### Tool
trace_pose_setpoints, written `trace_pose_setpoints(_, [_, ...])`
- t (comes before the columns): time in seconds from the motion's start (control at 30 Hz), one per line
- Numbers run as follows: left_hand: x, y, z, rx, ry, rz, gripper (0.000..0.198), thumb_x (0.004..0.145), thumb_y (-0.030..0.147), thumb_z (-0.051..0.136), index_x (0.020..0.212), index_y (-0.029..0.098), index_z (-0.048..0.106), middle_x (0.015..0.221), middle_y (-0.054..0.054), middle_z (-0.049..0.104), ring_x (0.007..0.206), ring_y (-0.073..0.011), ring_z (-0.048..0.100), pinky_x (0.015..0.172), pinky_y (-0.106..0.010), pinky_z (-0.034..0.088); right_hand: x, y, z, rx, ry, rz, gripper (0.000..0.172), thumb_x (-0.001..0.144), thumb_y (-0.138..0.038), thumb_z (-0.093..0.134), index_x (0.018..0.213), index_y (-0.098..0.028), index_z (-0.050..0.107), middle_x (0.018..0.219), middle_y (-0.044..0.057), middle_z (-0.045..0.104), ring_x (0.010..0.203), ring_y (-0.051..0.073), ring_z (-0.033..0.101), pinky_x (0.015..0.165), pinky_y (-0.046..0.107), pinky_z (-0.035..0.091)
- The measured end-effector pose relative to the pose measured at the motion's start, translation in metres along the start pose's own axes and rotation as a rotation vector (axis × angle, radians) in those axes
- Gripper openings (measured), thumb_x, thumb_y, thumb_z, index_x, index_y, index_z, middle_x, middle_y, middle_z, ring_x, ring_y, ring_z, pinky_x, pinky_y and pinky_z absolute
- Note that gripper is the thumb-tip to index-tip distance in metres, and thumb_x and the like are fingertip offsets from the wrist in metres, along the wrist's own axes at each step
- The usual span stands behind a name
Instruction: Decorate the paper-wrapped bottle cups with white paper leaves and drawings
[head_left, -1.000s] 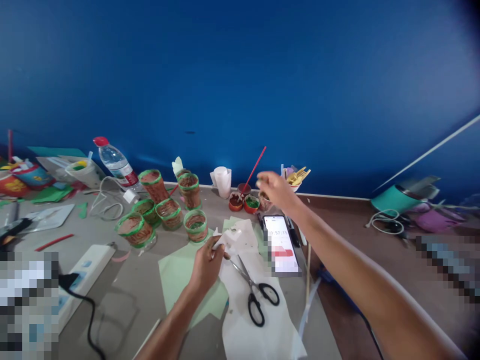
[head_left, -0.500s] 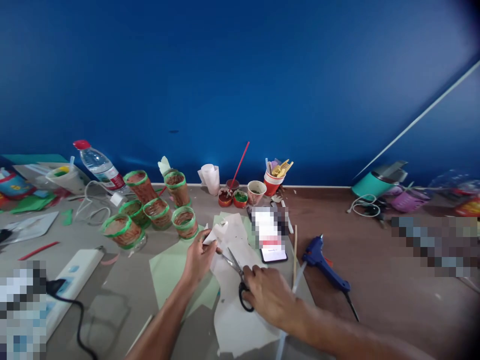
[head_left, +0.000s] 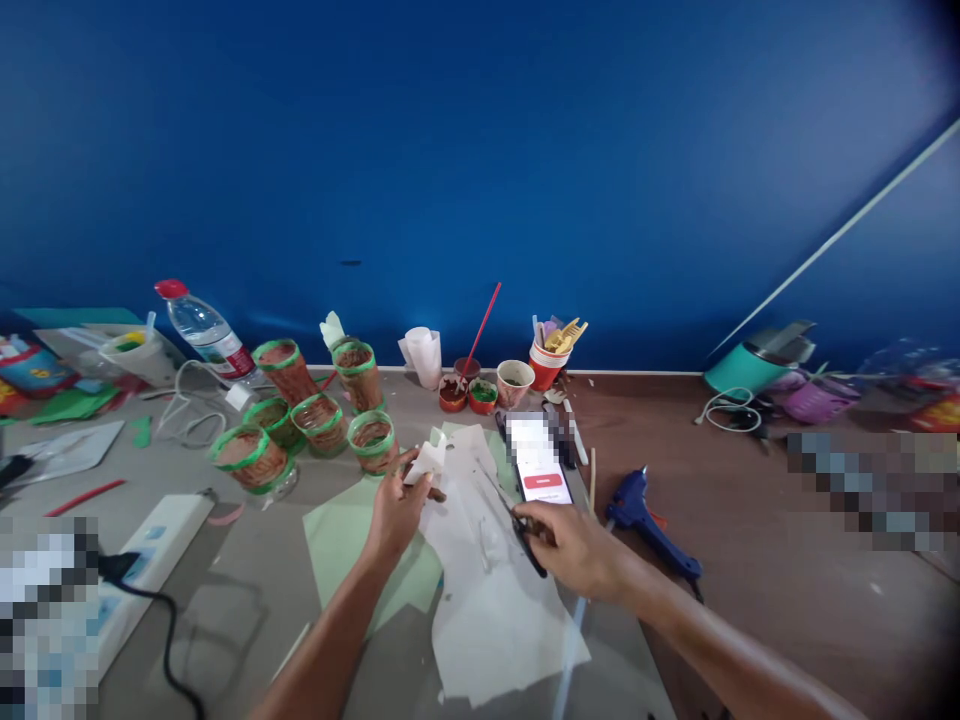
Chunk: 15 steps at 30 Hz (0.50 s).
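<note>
Between the fingers of my left hand (head_left: 397, 505) is a small cut piece of white paper (head_left: 427, 460). My right hand (head_left: 574, 545) grips a pair of scissors (head_left: 531, 545) by the black handles, the blades pointing up and left, apart from the paper piece. Under both hands lies a large white paper sheet (head_left: 495, 630) with uneven edges. A pale green sheet (head_left: 367, 550) lies partly beneath it and below my left wrist. Just beyond my right hand rests a lit phone (head_left: 541, 470).
Several brown cups with green rims, one a jar (head_left: 371, 442), stand at the left. A bottle (head_left: 206, 335) leans behind them. A blue glue gun (head_left: 651, 525) lies right. At the back are paint pots (head_left: 482, 398) and a red cup (head_left: 550, 362). A power strip (head_left: 154, 550) sits left.
The scissors have moved right and away from the paper piece, turning in my right hand. My left hand has tilted the paper piece more upright.
</note>
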<state>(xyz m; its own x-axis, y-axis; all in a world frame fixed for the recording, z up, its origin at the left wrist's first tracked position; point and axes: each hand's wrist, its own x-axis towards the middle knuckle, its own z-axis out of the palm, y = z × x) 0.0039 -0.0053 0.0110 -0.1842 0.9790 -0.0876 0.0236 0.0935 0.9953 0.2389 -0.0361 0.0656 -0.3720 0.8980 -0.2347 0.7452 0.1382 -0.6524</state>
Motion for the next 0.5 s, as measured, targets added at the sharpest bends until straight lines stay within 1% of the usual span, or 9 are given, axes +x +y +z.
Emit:
trace_pose_setpoints(0.1, [0.000,-0.002,0.001,0.005,-0.008,0.003,0.047,0.073,0.036,0.063,0.114,0.015,0.052,0.093,-0.005,0.067,0.057,-0.0177,0.069,0.056,-0.029,0.052,0.009,0.012,0.001,0.381,0.012,0.039,0.031,0.083,-0.030,0.049,0.106,-0.016,0.063,0.071,0.001,0.064,0.046,0.009,0.047,0.047,0.022,0.035])
trace_pose_setpoints(0.17, [0.000,-0.005,0.002,-0.008,-0.022,0.005,0.046,0.073,0.037,0.064,0.112,0.016,0.053,0.101,-0.007,0.066,0.058,-0.0176,0.070,0.059,-0.031,0.053,0.017,0.016,0.003,0.606,0.027,0.058,0.037,0.083,-0.038,0.050,0.110,-0.015,0.060,0.071,0.000,0.062,0.040,0.007,0.038,0.042,0.022,0.031])
trace_pose_setpoints(0.2, [0.000,-0.005,0.002,-0.024,-0.030,0.006,0.045,0.073,0.037,0.065,0.111,0.016,0.053,0.104,-0.008,0.065,0.058,-0.0176,0.070,0.060,-0.031,0.053,0.022,0.016,0.004,0.684,0.055,0.055,0.040,0.082,-0.041,0.052,0.111,-0.015,0.059,0.073,0.001,0.063,0.041,0.007,0.037,0.041,0.021,0.030])
trace_pose_setpoints(0.27, [0.000,-0.006,0.002,-0.061,-0.033,0.006,0.045,0.073,0.040,0.065,0.110,0.016,0.052,0.108,-0.009,0.064,0.058,-0.0173,0.070,0.063,-0.033,0.054,0.031,0.014,0.005,0.744,0.133,0.034,0.043,0.079,-0.042,0.055,0.113,-0.015,0.058,0.080,0.003,0.064,0.048,0.009,0.044,0.044,0.021,0.032])
trace_pose_setpoints(0.3, [0.000,-0.006,0.002,-0.075,-0.029,0.006,0.046,0.073,0.041,0.065,0.110,0.017,0.052,0.109,-0.009,0.063,0.058,-0.0172,0.070,0.064,-0.034,0.054,0.034,0.013,0.005,0.719,0.160,0.025,0.044,0.078,-0.040,0.056,0.114,-0.015,0.058,0.083,0.005,0.065,0.053,0.010,0.047,0.046,0.021,0.034])
trace_pose_setpoints(0.37, [0.000,-0.003,0.001,-0.076,-0.018,0.000,0.048,0.074,0.044,0.064,0.111,0.016,0.052,0.110,-0.010,0.062,0.058,-0.0174,0.070,0.062,-0.034,0.054,0.038,0.008,0.006,0.566,0.170,0.013,0.042,0.077,-0.034,0.056,0.114,-0.015,0.061,0.086,0.006,0.067,0.060,0.013,0.054,0.052,0.023,0.038])
trace_pose_setpoints(0.5, [-0.001,0.004,0.000,-0.017,-0.014,-0.042,0.052,0.073,0.044,0.064,0.114,0.015,0.053,0.101,-0.008,0.065,0.058,-0.0181,0.069,0.055,-0.032,0.053,0.033,-0.002,0.013,0.165,0.110,0.008,0.030,0.078,-0.024,0.057,0.106,-0.017,0.067,0.090,0.008,0.072,0.077,0.020,0.064,0.068,0.027,0.043])
